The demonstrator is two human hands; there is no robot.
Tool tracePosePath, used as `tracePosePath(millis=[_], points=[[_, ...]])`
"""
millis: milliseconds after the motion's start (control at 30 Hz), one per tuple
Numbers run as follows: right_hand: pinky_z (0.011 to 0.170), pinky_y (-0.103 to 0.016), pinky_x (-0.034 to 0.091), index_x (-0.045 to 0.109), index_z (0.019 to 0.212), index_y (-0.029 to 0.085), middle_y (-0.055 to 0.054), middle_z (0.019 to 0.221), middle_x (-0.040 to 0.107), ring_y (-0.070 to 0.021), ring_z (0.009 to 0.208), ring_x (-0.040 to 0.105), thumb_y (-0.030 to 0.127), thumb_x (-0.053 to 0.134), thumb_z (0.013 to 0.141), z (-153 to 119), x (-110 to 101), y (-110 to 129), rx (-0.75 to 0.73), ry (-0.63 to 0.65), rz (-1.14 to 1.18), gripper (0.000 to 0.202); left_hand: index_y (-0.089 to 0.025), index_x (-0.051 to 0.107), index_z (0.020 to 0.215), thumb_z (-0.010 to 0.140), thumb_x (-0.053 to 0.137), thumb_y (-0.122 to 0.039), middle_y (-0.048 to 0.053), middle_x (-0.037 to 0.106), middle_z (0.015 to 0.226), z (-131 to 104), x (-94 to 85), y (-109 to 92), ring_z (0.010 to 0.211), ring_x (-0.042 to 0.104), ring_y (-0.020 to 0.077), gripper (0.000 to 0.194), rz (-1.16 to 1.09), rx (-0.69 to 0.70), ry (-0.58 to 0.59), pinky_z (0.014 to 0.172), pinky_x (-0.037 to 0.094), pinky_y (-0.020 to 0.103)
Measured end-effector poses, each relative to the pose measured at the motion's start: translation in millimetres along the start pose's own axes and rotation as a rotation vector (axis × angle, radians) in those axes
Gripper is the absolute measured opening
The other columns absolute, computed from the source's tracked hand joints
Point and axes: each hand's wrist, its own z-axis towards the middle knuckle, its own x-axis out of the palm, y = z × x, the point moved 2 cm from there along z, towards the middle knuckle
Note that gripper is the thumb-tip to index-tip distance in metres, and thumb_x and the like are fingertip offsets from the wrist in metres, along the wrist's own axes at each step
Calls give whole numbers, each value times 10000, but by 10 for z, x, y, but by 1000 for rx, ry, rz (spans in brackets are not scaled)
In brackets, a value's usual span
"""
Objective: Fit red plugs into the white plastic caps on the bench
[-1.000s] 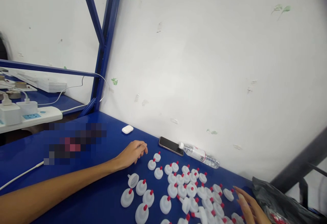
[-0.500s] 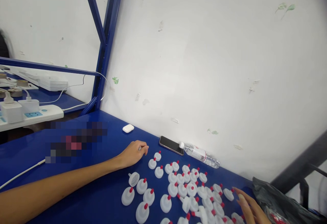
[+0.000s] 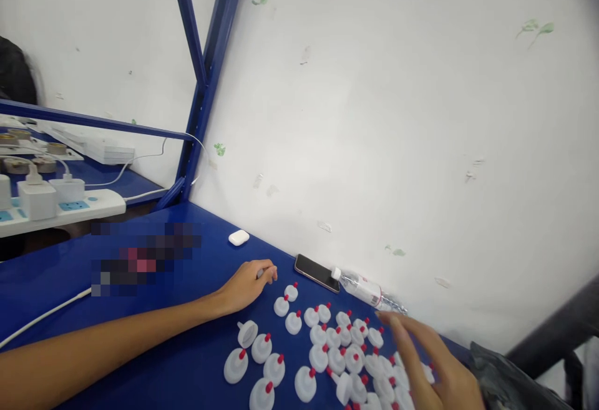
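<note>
Many translucent white nozzle caps with red tips (image 3: 305,385) lie scattered over the blue table (image 3: 154,360). My left hand (image 3: 248,284) rests on the table just left of the far caps, its fingers curled in. A small greyish spot shows between those fingers, too little to name. Over the right side of the caps reaches my right hand (image 3: 440,366), its thumb and index finger stretched out and apart, with nothing visible between them. It covers some caps beneath it. One cap (image 3: 247,334) at the left lies tipped on its side, showing its hollow underside.
Along the wall lie a white earbud case (image 3: 238,238), a phone (image 3: 317,273) and a clear plastic bottle (image 3: 365,289). A black bag (image 3: 510,379) sits at the right edge. To the left are a white power strip (image 3: 105,203), a pixelated object (image 3: 145,260) and a blue metal frame (image 3: 206,85).
My right hand has moved left and up over the caps, away from the right-hand edge of the group. My left hand stays curled in place. The view has shifted slightly.
</note>
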Motion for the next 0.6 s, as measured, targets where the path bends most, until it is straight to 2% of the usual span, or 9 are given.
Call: tracePosePath(millis=[100, 200, 267, 333, 433, 533, 600], points=[[948, -392, 572, 734, 1101, 326, -21, 1129, 773, -257, 1066, 721, 495, 515, 1027, 335, 228, 378, -162, 153, -9, 287, -215, 698, 979, 1036, 354, -435, 20, 712, 904, -32, -9, -37, 739, 627, 184, 413, 31, 47, 29, 715, 462, 292], [1064, -523, 485, 721, 1045, 280, -50, 1069, 775, -269, 1038, 716, 347, 506, 1044, 556, 501, 577, -259, 299, -53, 226, -247, 718, 1025, 1045, 375, -426, 19, 700, 896, -55, 4, -70, 807, 627, 208, 388, 78, 97, 55, 759, 451, 312], [1117, -591, 420, 709, 1092, 258, -47, 1010, 778, -261, 1007, 718, 228, 523, 1026, 616, 693, 650, -273, 371, -83, 200, -252, 725, 1031, 1053, 374, -434, 33, 695, 921, -67, 14, -87, 870, 627, 227, 395, 107, 122, 47, 814, 443, 335], [1141, -617, 390, 695, 1188, 236, -50, 1001, 782, -265, 1039, 716, 154, 548, 1000, 626, 872, 715, -297, 399, -95, 252, -243, 725, 1033, 1058, 370, -433, 48, 690, 951, -77, 14, -104, 898, 624, 237, 404, 127, 135, 29, 841, 433, 350], [1157, -623, 389, 665, 1286, 199, -72, 1077, 785, -278, 1097, 713, 122, 590, 976, 603, 1081, 806, -329, 394, -98, 328, -239, 723, 1037, 1052, 405, -420, 46, 689, 966, -90, -8, -135, 870, 624, 226, 367, 137, 149, 21, 807, 429, 341], [1149, -605, 419, 637, 1328, 203, -74, 1113, 782, -273, 1107, 718, 122, 589, 977, 561, 1183, 869, -374, 367, -78, 363, -258, 683, 1138, 1023, 498, -423, 13, 693, 966, -110, -40, -175, 795, 620, 196, 273, 119, 156, 28, 735, 429, 310], [1141, -593, 431, 619, 1345, 218, -71, 1111, 779, -265, 1091, 723, 117, 574, 982, 530, 1196, 886, -397, 332, -59, 379, -262, 637, 1197, 1005, 545, -439, -12, 679, 911, -127, -52, -200, 728, 604, 178, 276, 104, 159, 38, 680, 418, 293]])
